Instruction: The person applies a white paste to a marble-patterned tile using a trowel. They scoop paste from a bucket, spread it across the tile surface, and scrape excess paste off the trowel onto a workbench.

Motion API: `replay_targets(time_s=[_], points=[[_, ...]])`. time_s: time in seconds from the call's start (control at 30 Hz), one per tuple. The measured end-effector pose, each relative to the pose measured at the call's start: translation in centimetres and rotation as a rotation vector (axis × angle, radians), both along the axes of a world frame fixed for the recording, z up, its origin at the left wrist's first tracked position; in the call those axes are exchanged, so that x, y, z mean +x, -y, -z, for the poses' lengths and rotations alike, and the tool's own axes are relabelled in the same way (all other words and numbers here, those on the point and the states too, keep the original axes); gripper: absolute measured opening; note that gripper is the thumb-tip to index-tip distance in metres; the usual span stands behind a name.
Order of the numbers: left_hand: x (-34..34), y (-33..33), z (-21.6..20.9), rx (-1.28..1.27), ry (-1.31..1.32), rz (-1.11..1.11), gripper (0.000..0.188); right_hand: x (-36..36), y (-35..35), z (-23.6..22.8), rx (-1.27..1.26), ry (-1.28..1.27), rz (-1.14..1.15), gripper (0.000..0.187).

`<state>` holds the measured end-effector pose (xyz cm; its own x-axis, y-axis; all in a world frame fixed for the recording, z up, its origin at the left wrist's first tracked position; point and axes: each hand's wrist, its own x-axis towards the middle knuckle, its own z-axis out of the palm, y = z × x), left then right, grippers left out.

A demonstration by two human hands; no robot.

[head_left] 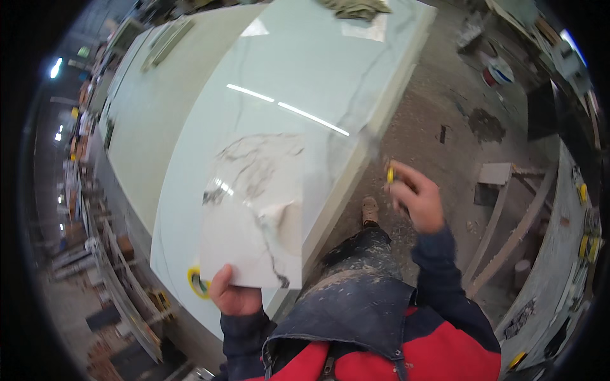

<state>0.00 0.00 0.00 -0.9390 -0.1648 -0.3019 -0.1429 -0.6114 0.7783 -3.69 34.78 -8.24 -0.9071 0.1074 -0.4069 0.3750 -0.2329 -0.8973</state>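
Observation:
My left hand [235,292] is closed on the lower left corner of a glossy white panel with grey marble-like veins [248,235]. The panel lies over, or is held just above, a large pale veined slab [286,63]; I cannot tell whether they touch. My right hand [416,200] is off to the right of the slab's edge, its fingers closed round a small yellow and dark tool [391,174]. Motion smears this tool, so its kind is unclear. A yellow ring-shaped roll, like tape, [198,282] rests on the slab beside my left hand.
Crumpled olive cloth [356,7] lies at the slab's far end. Beyond its left edge extends a duller greenish surface [171,95] bearing a strip. A wooden frame [515,228] and a white bucket [497,71] stand on the dusty floor at right. Cluttered racks line the left.

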Motion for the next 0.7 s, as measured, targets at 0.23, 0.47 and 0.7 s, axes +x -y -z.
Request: replay_targets(time_s=[0.23, 0.47, 0.7], points=[[7.0, 10.4, 1.1, 0.12, -0.044, -0.011, 0.069, 8.8, 13.8, -10.1, 0.579, -0.531, -0.561, 0.041], [12.2, 15.5, 0.3, 0.071, -0.084, -0.028, 0.063, 13.4, 20.8, -13.2, 0.892, -0.522, -0.737, 0.036], [12.6, 17.5, 2.1, 0.199, -0.097, 0.03, 0.055, 15.4, 16.1, -8.9, 1.068, -0.464, -0.656, 0.034]])
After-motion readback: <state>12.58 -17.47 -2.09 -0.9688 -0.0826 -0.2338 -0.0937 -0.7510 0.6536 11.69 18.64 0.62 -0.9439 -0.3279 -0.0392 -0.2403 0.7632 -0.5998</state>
